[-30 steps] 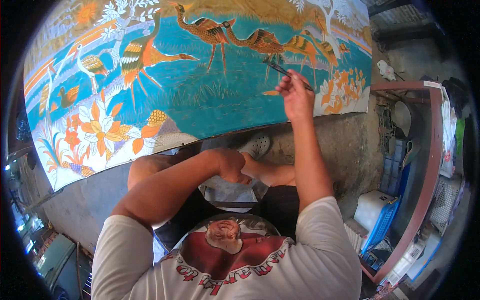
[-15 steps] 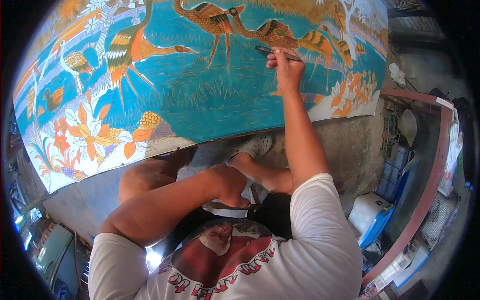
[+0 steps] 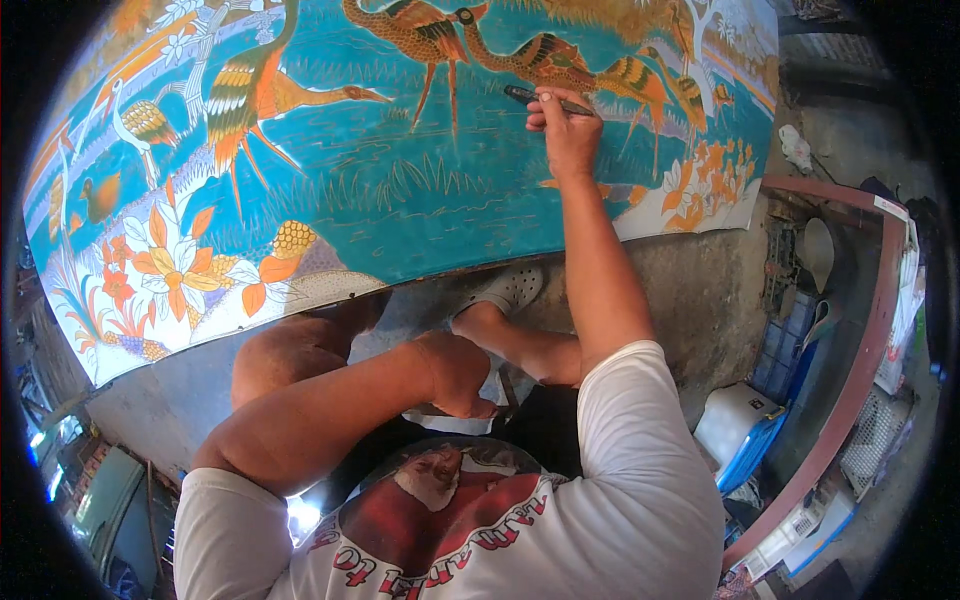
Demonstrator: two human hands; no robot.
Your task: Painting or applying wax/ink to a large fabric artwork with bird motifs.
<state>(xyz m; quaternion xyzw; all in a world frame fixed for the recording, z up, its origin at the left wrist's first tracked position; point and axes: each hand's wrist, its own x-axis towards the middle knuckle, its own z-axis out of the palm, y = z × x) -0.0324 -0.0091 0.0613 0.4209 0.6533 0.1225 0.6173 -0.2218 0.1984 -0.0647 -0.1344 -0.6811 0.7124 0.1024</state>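
Note:
A large painted cloth [image 3: 400, 215] stretches across the far side, with orange-brown long-legged birds, teal water and white-and-orange flowers. My right hand [image 3: 570, 135] is raised before its upper right part, fingers closed round a dark paintbrush [image 3: 522, 95]. The brush tip points left, just below a painted bird [image 3: 545, 62]; whether it touches the cloth I cannot tell. My left hand [image 3: 460, 375] hangs bent at the wrist over my lap, above a pale grey-white object [image 3: 455, 424]. Its fingers are mostly hidden from view.
Below the cloth's lower edge are my bare legs and a grey clog [image 3: 515, 288]. To the right stands a reddish-brown frame [image 3: 850, 415], with a white container [image 3: 728, 420] and a blue item [image 3: 750, 455] inside it. Assorted clutter lies at the lower left.
My right hand has shifted slightly left and up with the paintbrush, which stays tilted the same way. My left hand stays over my lap.

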